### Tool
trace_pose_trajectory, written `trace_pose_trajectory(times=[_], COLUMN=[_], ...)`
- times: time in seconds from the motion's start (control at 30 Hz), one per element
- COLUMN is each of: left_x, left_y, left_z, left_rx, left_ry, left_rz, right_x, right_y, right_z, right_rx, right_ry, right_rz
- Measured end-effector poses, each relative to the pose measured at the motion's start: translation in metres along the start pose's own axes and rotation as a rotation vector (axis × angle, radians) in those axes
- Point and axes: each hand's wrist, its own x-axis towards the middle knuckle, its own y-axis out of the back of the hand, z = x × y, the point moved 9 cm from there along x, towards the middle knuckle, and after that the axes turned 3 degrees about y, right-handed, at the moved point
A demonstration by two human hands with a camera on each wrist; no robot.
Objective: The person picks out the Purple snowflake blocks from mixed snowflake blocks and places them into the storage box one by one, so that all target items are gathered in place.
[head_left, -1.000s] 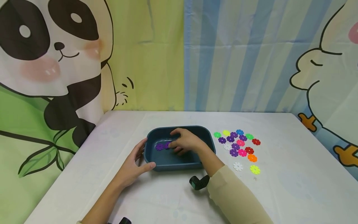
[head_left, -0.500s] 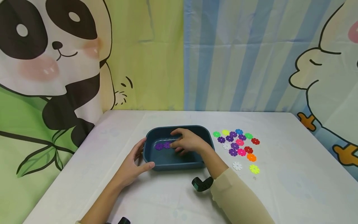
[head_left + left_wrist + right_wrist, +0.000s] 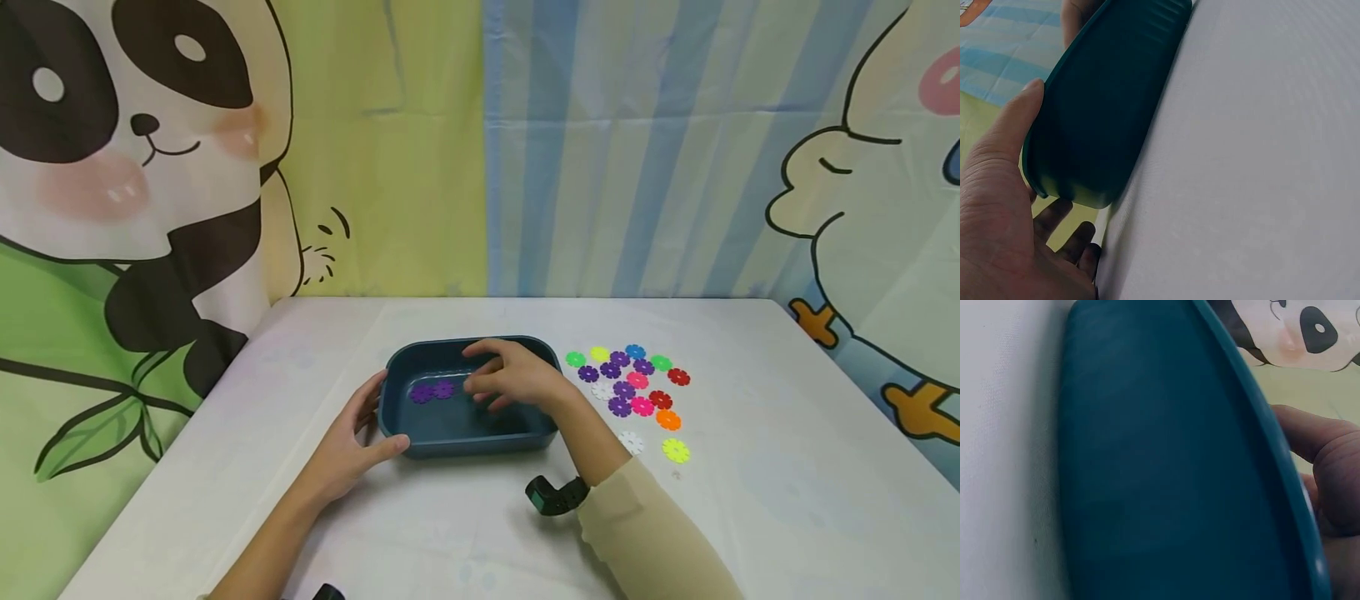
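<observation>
A dark blue-green plastic basin stands on the white-covered table. Two purple flower-shaped discs lie side by side on its floor, toward the left. My left hand holds the basin's left end, thumb at the front corner and fingers along the side; the left wrist view shows the thumb against the rim. Over the basin's right half, my right hand hovers with fingers loosely bent and nothing visible in them, just right of the discs. The right wrist view mostly shows the basin's outer wall, which hides part of that hand.
Right of the basin, several flower discs in purple, pink, red, green, white, blue, yellow and orange lie scattered flat. A black wrist camera sits at my right wrist. Behind the table hangs a curtain with cartoon figures.
My right hand has drawn slightly right, away from the purple discs, which now show fully. My left hand stays at the basin's end. The head view has shifted a little.
</observation>
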Motion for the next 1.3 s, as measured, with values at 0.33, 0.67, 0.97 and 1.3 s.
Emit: trace_pose_trajectory(times=[0.33, 0.67, 0.97, 1.3], left_x=[0.001, -0.001, -0.001, 0.000], left_y=[0.000, 0.001, 0.001, 0.000], left_z=[0.001, 0.001, -0.001, 0.001], left_rx=[-0.004, -0.009, -0.005, -0.007], left_ry=[-0.021, -0.023, -0.015, -0.029], left_rz=[0.001, 0.002, 0.004, 0.000], right_x=[-0.016, -0.024, -0.031, -0.042], right_y=[0.015, 0.024, 0.033, 0.044], right_z=[-0.004, -0.002, -0.004, -0.002], right_rx=[0.043, 0.062, 0.019, 0.017], right_ry=[0.047, 0.049, 0.050, 0.089], right_rz=[0.007, 0.018, 0.041, 0.036])
